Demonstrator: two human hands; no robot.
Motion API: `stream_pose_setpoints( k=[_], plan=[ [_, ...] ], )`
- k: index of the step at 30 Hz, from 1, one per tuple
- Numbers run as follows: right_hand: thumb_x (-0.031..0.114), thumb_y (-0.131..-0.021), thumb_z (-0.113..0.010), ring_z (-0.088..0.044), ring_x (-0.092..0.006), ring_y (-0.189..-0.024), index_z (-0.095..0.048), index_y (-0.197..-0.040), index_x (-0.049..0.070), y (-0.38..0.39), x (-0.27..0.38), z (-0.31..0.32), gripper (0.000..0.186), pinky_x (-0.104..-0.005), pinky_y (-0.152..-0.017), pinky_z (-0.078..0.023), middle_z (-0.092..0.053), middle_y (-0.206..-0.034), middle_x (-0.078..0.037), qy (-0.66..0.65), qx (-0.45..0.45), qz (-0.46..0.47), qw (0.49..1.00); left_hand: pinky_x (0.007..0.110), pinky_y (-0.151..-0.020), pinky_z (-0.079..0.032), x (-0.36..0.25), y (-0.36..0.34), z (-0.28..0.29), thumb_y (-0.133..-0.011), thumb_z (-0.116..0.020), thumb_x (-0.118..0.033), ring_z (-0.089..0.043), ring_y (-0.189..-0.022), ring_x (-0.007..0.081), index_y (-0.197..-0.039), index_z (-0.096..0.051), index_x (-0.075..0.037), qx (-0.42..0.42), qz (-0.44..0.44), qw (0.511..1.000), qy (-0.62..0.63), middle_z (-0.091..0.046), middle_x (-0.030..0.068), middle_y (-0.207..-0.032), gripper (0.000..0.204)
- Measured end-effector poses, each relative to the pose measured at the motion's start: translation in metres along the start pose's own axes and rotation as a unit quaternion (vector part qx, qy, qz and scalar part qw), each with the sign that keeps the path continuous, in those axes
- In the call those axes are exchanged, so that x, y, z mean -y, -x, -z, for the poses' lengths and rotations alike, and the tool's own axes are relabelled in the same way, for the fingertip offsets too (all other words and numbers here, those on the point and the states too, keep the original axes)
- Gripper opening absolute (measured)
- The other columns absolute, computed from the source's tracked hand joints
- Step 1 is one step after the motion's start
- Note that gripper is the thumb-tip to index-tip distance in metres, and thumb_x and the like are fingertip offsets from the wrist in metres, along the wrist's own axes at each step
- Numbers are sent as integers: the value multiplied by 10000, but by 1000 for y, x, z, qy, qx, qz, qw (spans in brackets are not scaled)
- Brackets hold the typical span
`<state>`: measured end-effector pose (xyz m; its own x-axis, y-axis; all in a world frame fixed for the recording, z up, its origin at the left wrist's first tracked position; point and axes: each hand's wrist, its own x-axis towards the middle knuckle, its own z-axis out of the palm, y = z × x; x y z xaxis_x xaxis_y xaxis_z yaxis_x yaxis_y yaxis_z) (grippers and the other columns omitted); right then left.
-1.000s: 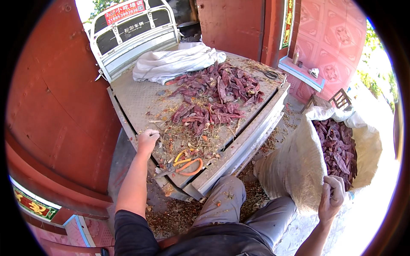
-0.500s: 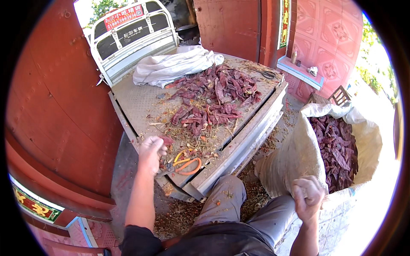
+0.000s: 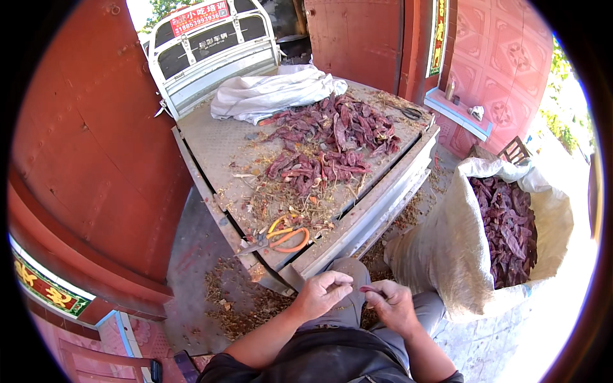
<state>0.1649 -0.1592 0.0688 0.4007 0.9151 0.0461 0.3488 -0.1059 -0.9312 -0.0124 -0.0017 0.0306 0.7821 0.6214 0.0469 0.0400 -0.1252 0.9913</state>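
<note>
My left hand (image 3: 323, 295) is over my lap, fingertips pinched together; whatever they may hold is too small to make out. Just to its right, my right hand (image 3: 386, 300) grips a small dark red dried pepper (image 3: 368, 289) between thumb and fingers. Above them, scissors (image 3: 284, 238) with orange and yellow handles lie on the littered flatbed (image 3: 230, 153). A loose heap of dried red peppers (image 3: 338, 127) covers the middle of the bed, and a large woven sack (image 3: 434, 249) holding many more peppers (image 3: 501, 223) stands open at my right.
A folded white sack (image 3: 268, 96) and dark scissors (image 3: 408, 112) lie farther back on the bed. Red metal doors (image 3: 89, 166) flank the vehicle. At right are a tiled ledge (image 3: 456, 115) and a wooden chair (image 3: 514, 150). Plant litter (image 3: 236, 313) covers part of the ground.
My left hand came down from the front of the flatbed, where it held a red pepper, to my lap. My right hand moved left from the sack to beside it, now holding a pepper.
</note>
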Motion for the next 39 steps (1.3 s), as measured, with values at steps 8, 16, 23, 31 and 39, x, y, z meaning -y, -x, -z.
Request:
stream_pose_setpoints(
  k=[8, 16, 23, 31, 39],
  plan=[
    [92, -984, -691, -697, -171, -926, -731, -1161, -1, 23, 59, 180, 204, -327, -793, -559, -739, -1089, -119, 350, -414, 141, 828, 450, -886, -496, -7, -15, 82, -836, -824, -122, -685, -996, 309, -1041, -727, -76, -215, -240, 854, -408, -726, 88, -1029, 231],
    [57, -967, -638, -684, -300, -1030, -697, -1156, -32, 50, 72, 158, 216, -398, -883, -553, -702, -1103, -182, 376, -389, 199, 817, 468, -998, -421, 0, -44, 95, -813, -836, -213, -607, -1147, 289, -985, -675, -89, -150, -165, 797, -561, -670, 60, -1129, 267],
    [-1, -818, -734, -689, -330, -806, -702, -1008, 18, 44, 55, 94, 194, -411, -732, -551, -711, -900, -150, 301, -225, 225, 899, 445, -968, -444, -15, -24, 124, -826, -778, -144, -638, -1079, 257, -908, -651, -91, -45, -235, 793, -561, -670, 42, -1043, 160],
    [-21, -804, -752, -692, -329, -750, -708, -931, 24, 33, 26, 73, 142, -417, -679, -556, -717, -851, -136, 251, -175, 166, 937, 401, -879, -471, -39, -3, 193, -842, -625, -117, -634, -953, 216, -842, -603, -119, 11, -252, 704, -664, -604, 18, -892, 21],
    [6, -838, -749, -692, -356, -751, -721, -939, 23, 32, 8, 62, 105, -427, -685, -554, -713, -848, -156, 239, -162, 123, 950, 419, -844, -465, -18, -40, 262, -853, -606, -111, -640, -941, 238, -827, -597, -145, 31, -195, 636, -746, -613, 33, -888, 43]
  ],
)
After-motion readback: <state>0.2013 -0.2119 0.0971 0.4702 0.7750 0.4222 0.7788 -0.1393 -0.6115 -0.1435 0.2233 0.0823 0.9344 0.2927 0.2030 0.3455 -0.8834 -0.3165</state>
